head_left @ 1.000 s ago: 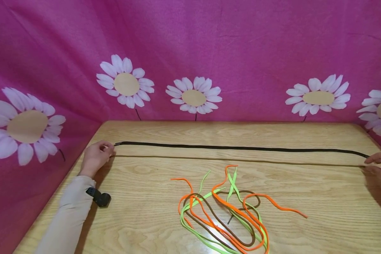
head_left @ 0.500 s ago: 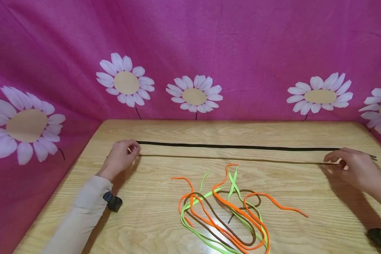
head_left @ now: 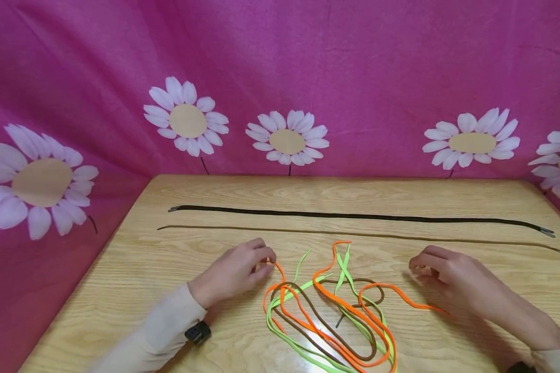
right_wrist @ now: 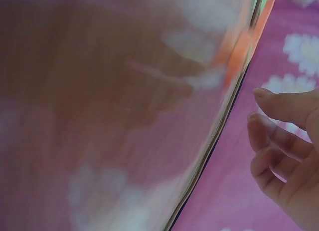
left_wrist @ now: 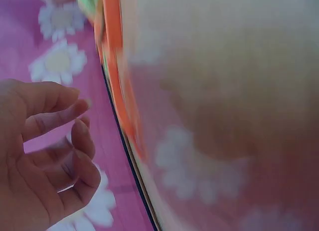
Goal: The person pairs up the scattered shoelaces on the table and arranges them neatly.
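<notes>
Hanging in folds behind a pale wood-grain table [head_left: 401,197], a magenta cloth [head_left: 373,67] is printed with white daisies. Across the far part, black shoelaces with grey tips [head_left: 329,215] and a thin brown shoelace [head_left: 308,232] are laid nearly straight, apart. Nearer, flat orange shoelaces [head_left: 331,297] are tangled with flat lime-green shoelaces [head_left: 342,265] and a round brown shoelace [head_left: 311,306]. One orange end is covered by the left hand [head_left: 233,272]; contact cannot be told. Near another, the right hand [head_left: 457,280] is held. Both are loosely curved, nothing gripped.
</notes>
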A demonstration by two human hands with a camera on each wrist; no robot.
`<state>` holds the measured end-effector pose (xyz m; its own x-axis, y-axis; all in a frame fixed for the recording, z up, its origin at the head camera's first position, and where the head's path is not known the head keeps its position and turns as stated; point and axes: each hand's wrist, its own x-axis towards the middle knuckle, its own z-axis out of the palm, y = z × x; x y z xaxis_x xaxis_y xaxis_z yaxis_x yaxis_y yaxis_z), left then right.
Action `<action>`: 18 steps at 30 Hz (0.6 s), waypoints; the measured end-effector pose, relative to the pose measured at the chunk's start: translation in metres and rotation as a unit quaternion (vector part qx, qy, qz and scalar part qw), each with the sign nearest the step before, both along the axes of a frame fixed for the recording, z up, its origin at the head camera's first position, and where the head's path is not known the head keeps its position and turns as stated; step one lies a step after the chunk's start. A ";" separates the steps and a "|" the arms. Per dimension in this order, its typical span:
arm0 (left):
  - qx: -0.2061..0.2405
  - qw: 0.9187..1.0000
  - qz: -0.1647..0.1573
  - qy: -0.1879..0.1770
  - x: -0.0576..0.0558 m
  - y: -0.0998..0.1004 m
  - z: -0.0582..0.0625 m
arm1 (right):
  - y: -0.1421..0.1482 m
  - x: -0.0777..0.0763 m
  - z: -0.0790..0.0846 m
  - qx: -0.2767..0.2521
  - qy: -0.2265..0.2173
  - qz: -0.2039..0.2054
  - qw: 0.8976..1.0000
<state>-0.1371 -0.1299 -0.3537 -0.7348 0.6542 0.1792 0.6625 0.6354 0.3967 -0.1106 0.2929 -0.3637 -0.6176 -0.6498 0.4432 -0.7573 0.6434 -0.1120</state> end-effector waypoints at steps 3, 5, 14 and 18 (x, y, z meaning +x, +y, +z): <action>-0.004 1.000 -0.025 0.003 0.015 0.015 -0.002 | -0.023 0.018 0.002 0.006 -0.004 0.012 1.000; -0.013 0.999 -0.043 0.018 0.024 0.024 -0.002 | -0.037 0.030 0.003 0.015 -0.008 0.025 1.000; -0.076 0.982 -0.139 0.101 0.053 0.057 0.003 | -0.074 0.056 0.002 0.067 0.013 0.131 0.989; -0.081 0.977 -0.158 0.117 0.054 0.066 0.003 | -0.079 0.059 0.001 0.067 0.010 0.143 0.987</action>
<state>-0.0832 -0.0641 -0.3509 -0.4422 0.8759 0.1932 0.8966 0.4260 0.1208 -0.0520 0.2135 -0.3625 -0.3920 -0.8500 0.3518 -0.9114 0.4108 -0.0229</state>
